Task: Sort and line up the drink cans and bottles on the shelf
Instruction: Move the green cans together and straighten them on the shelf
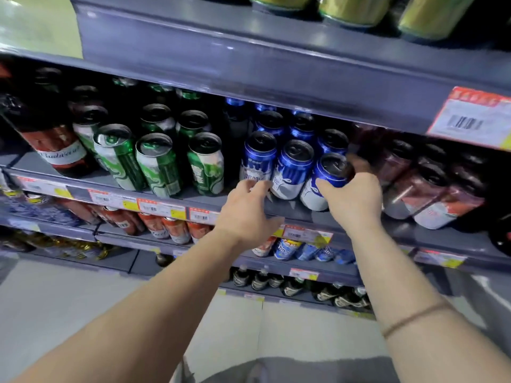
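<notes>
Blue and white cans stand in rows on the grey shelf. My right hand grips the front right blue can, fingers wrapped around its side. My left hand reaches to the front left blue can; its fingertips touch the can's lower part and the fingers are spread. A third blue can stands between the two. Green cans line the shelf to the left.
A red-labelled bottle leans at the far left. Shrink-wrapped packs of dark red cans fill the right side. Price tags run along the shelf edge. Lower shelves hold more cans and bottles. An upper shelf overhangs closely.
</notes>
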`<state>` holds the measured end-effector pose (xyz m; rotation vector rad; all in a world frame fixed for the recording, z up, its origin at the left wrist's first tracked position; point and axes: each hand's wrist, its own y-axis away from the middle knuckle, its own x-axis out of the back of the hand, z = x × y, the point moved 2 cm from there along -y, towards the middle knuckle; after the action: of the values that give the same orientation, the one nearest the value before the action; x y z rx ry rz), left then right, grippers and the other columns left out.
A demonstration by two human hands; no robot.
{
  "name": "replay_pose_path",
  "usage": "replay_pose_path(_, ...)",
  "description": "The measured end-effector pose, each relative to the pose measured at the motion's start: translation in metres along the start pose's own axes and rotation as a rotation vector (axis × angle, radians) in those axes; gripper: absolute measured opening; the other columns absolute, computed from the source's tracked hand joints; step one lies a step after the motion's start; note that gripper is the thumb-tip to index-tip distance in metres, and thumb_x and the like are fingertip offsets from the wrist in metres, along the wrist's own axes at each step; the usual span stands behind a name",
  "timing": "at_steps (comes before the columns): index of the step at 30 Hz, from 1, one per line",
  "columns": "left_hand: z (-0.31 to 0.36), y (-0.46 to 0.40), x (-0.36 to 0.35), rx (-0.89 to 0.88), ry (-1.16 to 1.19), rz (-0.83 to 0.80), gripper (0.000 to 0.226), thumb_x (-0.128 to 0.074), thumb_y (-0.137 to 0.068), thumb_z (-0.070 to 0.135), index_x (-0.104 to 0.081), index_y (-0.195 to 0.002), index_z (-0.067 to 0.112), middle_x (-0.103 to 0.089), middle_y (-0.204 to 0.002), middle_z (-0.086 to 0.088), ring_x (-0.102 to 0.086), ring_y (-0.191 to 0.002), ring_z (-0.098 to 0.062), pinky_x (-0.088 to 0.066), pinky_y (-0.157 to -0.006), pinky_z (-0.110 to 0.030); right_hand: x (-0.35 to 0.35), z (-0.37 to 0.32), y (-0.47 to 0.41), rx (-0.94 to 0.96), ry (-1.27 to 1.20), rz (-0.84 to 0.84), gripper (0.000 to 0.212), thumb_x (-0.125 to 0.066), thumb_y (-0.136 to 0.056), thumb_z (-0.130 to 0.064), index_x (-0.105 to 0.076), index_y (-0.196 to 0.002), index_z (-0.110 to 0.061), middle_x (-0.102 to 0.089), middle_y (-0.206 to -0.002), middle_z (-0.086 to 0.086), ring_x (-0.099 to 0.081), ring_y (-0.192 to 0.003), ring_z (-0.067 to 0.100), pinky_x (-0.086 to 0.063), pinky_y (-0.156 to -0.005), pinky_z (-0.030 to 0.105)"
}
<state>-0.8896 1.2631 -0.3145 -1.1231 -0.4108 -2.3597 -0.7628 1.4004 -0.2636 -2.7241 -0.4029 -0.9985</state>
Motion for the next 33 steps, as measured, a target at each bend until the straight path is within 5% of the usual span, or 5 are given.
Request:
replay_pose_path(5,-0.008,0.021,0.019,-0.016,0.097,0.150,0.057,-0.065,-0.085,0.040,-0.045,-0.137,0.025,-0.042,-0.135,0.001,-0.045,-0.120,-0.015,-0.040,-0.099,-0.026,-0.005,-0.002,0.015,0.014,-0.013,0.035,0.056,-0.075,-0.073,-0.031,-0.050,-0.123,-0.027,-0.059,-0.123,0.005,-0.050,-0.120,0.030,-0.043,-0.095,0.035)
replay_pose_path(8,-0.030,0.043,0.050,0.023,0.131,0.329,0.044,-0.067,-0.087,0.037,-0.056,-0.127,0.021,-0.052,-0.124,0.004,-0.047,-0.113,-0.006,-0.033,-0.092,-0.015,-0.018,-0.034,0.058,0.141,-0.077,0.017,0.059,-0.074,-0.075,-0.024,-0.050,-0.129,-0.025,-0.047,-0.132,0.002,-0.040,-0.126,0.021,-0.030,-0.101,0.023)
replay_pose_path(19,-0.167,0.082,0.183,0.423,0.343,0.814,0.038,-0.072,-0.080,0.035,-0.049,-0.109,0.025,-0.054,-0.106,0.003,-0.052,-0.096,-0.012,-0.046,-0.085,-0.030,-0.153,-0.186,0.143,0.346,-0.348,-0.436,0.028,-0.067,-0.083,-0.017,-0.061,-0.106,-0.031,-0.062,-0.101,-0.013,-0.060,-0.092,0.008,-0.053,-0.084,0.036)
replay_pose_path(25,-0.205,0.042,0.253,0.242,0.348,0.833,0.075,-0.078,-0.068,0.045,-0.047,-0.129,0.013,-0.053,-0.121,0.000,-0.052,-0.114,-0.014,-0.045,-0.099,-0.034,-0.202,-0.233,0.145,0.269,-0.286,-0.377,0.029,-0.066,-0.085,-0.022,-0.061,-0.112,-0.029,-0.061,-0.102,-0.015,-0.060,-0.097,0.008,-0.052,-0.087,0.036)
replay_pose_path(33,-0.213,0.014,0.284,0.164,0.397,0.580,0.053,-0.074,-0.068,0.039,-0.053,-0.114,0.024,-0.067,-0.100,0.009,-0.064,-0.096,-0.015,-0.054,-0.085,-0.038,-0.220,-0.259,0.139,0.188,-0.180,-0.254,0.019,-0.064,-0.086,-0.022,-0.061,-0.104,-0.029,-0.062,-0.097,-0.011,-0.062,-0.089,0.012,-0.052,-0.080,0.035)
